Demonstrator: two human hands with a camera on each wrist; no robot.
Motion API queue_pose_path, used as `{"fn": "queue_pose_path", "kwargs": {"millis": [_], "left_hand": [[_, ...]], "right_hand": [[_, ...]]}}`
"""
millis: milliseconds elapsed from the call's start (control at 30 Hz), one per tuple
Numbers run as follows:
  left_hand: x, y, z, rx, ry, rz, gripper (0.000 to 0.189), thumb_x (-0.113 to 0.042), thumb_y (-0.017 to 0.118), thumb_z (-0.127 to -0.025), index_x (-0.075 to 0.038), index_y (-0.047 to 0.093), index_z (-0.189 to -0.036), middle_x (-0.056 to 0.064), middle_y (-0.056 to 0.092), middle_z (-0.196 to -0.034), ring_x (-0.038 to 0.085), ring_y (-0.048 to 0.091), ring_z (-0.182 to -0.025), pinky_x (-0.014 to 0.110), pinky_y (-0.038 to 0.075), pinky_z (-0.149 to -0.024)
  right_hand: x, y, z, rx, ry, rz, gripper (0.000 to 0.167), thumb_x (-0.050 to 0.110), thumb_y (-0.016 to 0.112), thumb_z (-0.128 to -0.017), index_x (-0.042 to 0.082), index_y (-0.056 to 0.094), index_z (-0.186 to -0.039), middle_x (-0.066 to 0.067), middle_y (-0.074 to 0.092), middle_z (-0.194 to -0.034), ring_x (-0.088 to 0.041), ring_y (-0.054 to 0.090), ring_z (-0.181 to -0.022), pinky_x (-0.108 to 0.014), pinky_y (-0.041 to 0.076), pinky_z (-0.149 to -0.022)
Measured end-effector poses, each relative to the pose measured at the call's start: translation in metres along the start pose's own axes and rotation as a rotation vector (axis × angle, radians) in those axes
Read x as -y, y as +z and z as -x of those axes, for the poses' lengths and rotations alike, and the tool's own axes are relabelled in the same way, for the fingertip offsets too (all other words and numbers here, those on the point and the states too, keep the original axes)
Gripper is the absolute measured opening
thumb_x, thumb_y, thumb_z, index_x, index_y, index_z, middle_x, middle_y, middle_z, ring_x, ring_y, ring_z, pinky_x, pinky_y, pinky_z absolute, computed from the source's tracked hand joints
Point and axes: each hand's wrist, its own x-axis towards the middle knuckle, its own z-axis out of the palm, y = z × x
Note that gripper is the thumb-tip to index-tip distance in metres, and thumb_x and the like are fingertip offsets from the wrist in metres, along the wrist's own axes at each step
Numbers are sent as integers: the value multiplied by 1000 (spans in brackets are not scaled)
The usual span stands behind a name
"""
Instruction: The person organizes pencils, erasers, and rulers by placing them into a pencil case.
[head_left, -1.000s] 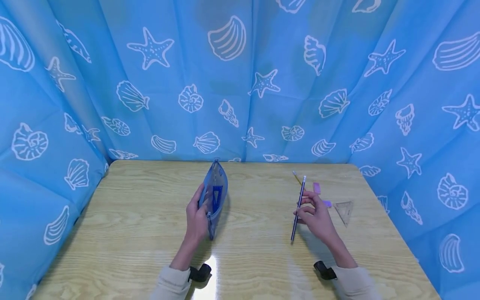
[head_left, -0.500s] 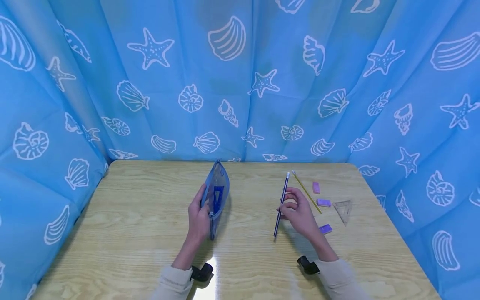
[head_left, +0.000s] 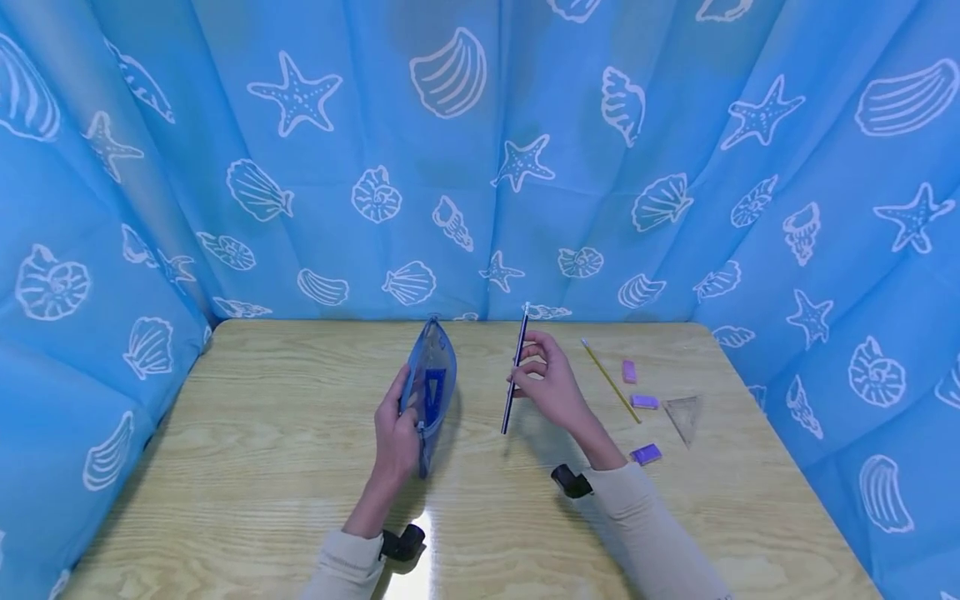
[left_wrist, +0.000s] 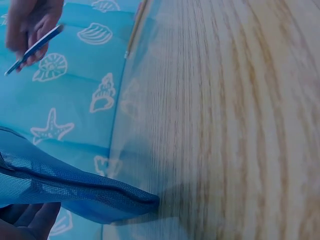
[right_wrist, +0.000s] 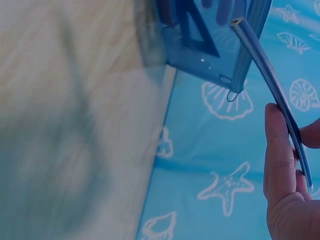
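Note:
My left hand (head_left: pixel 396 437) grips the side of a blue mesh zip pencil case (head_left: pixel 442 354), which stands on edge with its mouth spread apart. Inside it shows a blue set square (head_left: pixel 432 412), also seen through the mesh in the right wrist view. To the right of the case, my right hand (head_left: pixel 555 387) pinches a dark striped pencil (head_left: pixel 520 342) between thumb and fingers, its white eraser end up. The pencil is raised above the table, its lower end pointing down toward me. In the right wrist view, the pencil's flat end (right_wrist: pixel 237 22) overlaps the case.
On the right of the wooden table (head_left: pixel 285 483) lie a yellow pencil (head_left: pixel 611 381), a pink eraser (head_left: pixel 628 372), two purple erasers (head_left: pixel 644 402) and a clear set square (head_left: pixel 682 402). A blue shell-patterned curtain (head_left: pixel 465 167) surrounds the back and sides.
My right hand has carried the striped pencil leftward and slightly away from me, closer to the case, uncovering the yellow pencil and erasers. My left hand and the case have stayed nearly still.

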Motion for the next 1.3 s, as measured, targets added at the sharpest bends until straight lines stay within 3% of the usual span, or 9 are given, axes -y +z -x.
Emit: {"fn": "queue_pose_path", "kwargs": {"millis": [333,567,700,900,1133,1300], "left_hand": [[0,-1,-1,-4,20,28,71,8,36,-84,6,34,-155,30,47,-150,44,46,-139,63,39,-111],[0,0,0,3,-5,42,72,8,35,-84,3,33,-156,30,49,-148,45,49,-137,62,40,-110],[-1,2,-2,2,-1,48,73,8,35,-83,6,34,-155,32,50,-147,46,49,-136,63,41,-108],[0,3,-3,-6,3,28,72,8,36,-83,4,34,-155,28,44,-153,43,47,-138,63,40,-109],[-1,4,-3,-7,1,14,72,7,37,-83,3,36,-155,25,43,-155,41,44,-141,61,38,-113],[-1,6,-2,-10,7,18,71,8,36,-84,3,36,-155,25,43,-155,41,44,-140,62,38,-112]], "right_hand": [[19,33,-26,-92,-7,-39,57,-8,55,-90,1,35,-143,-15,49,-112,-12,61,-78,-34,63,-68],[26,53,-38,-50,-30,-24,58,-6,54,-91,2,33,-144,-16,49,-116,-14,59,-79,-51,62,-76],[27,63,-42,-20,-34,-18,58,-4,54,-91,2,32,-145,-19,47,-122,-16,58,-81,-52,62,-76],[30,67,-49,-6,-56,3,58,1,53,-94,4,30,-147,-17,47,-125,-18,59,-84,-52,61,-77],[37,65,-57,-32,-97,-38,55,-2,52,-93,3,32,-144,-28,45,-125,-18,58,-81,-52,62,-74],[35,68,-57,-30,-76,-26,55,-4,53,-92,2,31,-142,-28,45,-124,-17,57,-80,-49,62,-73]]}}
